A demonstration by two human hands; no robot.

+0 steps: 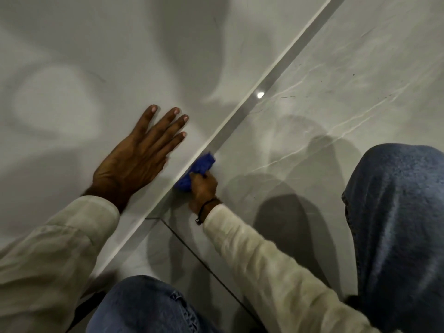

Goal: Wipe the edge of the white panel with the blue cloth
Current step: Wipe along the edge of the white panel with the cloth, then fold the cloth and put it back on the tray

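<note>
Nearest the camera are the person's two denim-clad knees (149, 306), bent low over a glossy tiled floor (336, 97), with a dark grout line (192, 251) running between them. Just beyond, the right hand (204, 188) has its fingers curled shut around the blue cloth (199, 170), which is bunched and pressed against the lower edge of the white panel (72, 68) where that edge meets the floor. The left hand (141, 155) lies flat on the panel face beside it, fingers extended and slightly spread, gripping nothing — it looks to be steadying the panel. The likely trouble from here: the wadded cloth could ride off the thin edge onto the tile and miss a stretch, or leaning too hard through the left palm could shift the panel. The right knee crowds the arm's path back toward the body, so strokes that way seem cramped. Farther off the edge runs on diagonally, unobstructed, past a bright ceiling-light reflection (260, 94) on the floor
</note>
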